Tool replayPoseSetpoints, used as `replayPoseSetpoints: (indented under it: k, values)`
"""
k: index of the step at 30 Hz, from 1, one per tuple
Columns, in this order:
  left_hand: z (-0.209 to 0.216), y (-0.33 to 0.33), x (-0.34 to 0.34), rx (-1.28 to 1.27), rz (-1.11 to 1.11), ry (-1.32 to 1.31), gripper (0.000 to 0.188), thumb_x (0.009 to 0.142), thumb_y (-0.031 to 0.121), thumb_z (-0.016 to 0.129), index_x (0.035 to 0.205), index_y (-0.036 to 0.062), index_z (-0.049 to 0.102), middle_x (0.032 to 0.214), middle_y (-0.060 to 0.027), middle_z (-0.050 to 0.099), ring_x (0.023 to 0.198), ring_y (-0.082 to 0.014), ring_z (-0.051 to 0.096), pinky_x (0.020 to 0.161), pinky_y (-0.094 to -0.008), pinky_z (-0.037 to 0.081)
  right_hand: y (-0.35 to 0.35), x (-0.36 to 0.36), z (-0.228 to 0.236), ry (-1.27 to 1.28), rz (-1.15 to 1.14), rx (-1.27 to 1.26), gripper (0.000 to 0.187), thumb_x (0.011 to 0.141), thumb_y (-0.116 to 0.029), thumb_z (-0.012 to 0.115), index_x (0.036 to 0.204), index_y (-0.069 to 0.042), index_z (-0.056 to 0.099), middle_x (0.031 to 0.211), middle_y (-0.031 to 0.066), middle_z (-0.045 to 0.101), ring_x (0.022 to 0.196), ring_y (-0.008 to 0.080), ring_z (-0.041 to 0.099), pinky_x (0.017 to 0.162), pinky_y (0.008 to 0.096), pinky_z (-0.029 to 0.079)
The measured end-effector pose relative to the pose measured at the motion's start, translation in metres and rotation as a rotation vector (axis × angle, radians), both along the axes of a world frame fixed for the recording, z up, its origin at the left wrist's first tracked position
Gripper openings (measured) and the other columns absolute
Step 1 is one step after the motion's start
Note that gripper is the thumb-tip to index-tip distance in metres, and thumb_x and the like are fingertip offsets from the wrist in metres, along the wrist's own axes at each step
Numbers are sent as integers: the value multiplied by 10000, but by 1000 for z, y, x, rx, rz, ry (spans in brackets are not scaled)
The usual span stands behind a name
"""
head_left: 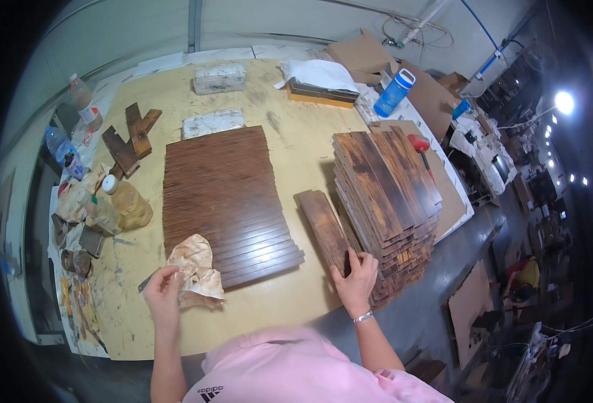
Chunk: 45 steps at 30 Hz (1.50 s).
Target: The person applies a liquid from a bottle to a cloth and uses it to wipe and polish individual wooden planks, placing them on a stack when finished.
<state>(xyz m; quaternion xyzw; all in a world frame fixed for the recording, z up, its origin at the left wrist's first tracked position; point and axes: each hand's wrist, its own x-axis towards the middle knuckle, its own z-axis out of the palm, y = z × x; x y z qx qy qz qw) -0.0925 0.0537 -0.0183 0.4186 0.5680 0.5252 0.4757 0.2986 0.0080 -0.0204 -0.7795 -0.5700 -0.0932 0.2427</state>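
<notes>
My left hand [165, 287] is closed at the near left, its fingertips at the edge of a crumpled, brown-stained sheet of paper [194, 265]. A thin dark strip [146, 282], perhaps a blade, sticks out past the fingers; its other end is hidden. Beside the paper, dark brown grooved boards [222, 195] lie in close rows. My right hand [357, 282] grips the near end of a brown wooden plank [322, 225], thumb on one side and fingers on top. Directly right of that plank rises a tall stack of mottled planks [383, 181].
Bottles and a yellowish jar [130, 203] crowd the left edge, near loose wood pieces [135, 134]. Two white wrapped blocks [219, 78] sit at the back. A blue bottle [395, 93] and a red-headed mallet [418, 142] stand and lie to the right.
</notes>
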Motion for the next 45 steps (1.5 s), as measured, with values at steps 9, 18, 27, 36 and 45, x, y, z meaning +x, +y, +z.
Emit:
replayPoseSetpoints:
  k: [9, 18, 27, 36, 45]
  values:
    - [-26, -3, 20, 314, -207, 967, 427, 707, -10, 664, 1133, -6, 636, 1297, -184, 577, 1212, -375, 501, 1045, -442, 402, 23, -101, -36, 349, 784, 124, 351, 733, -39, 690, 1067, 19, 600, 1046, 179, 558, 971, 358, 553, 870, 448, 472]
    - [-48, -14, -46, 181, 52, 503, 390, 784, -154, 473, 1126, -64, 636, 1157, -111, 640, 1080, -200, 603, 973, -300, 445, 22, -107, -56, 271, 896, 131, 275, 766, -68, 625, 1027, 4, 575, 990, 149, 541, 927, 331, 536, 846, 431, 457]
    - [-59, -2, -51, 125, 149, 404, 402, 817, -139, 464, 1173, -62, 632, 1160, -80, 651, 1067, -154, 598, 970, -283, 445, 28, -41, -9, 209, 437, 181, 371, 711, -39, 704, 1066, -4, 604, 1080, 177, 560, 992, 373, 549, 843, 444, 465]
    - [-9, 15, -9, 173, 106, 217, 353, 797, -118, 490, 1111, -77, 646, 1119, -84, 651, 1019, -143, 605, 912, -266, 459, 21, -66, -35, 324, 779, 127, 298, 720, -55, 722, 998, -38, 616, 1004, 138, 604, 894, 323, 602, 775, 424, 498]
    - [18, -6, -12, 235, 136, 289, 215, 835, -80, 599, 1038, -72, 669, 1092, -104, 666, 1013, -156, 608, 912, -282, 459, 17, -82, -55, 255, 758, -53, 339, 774, -73, 658, 1105, -18, 609, 1034, 141, 585, 936, 311, 562, 778, 410, 446]
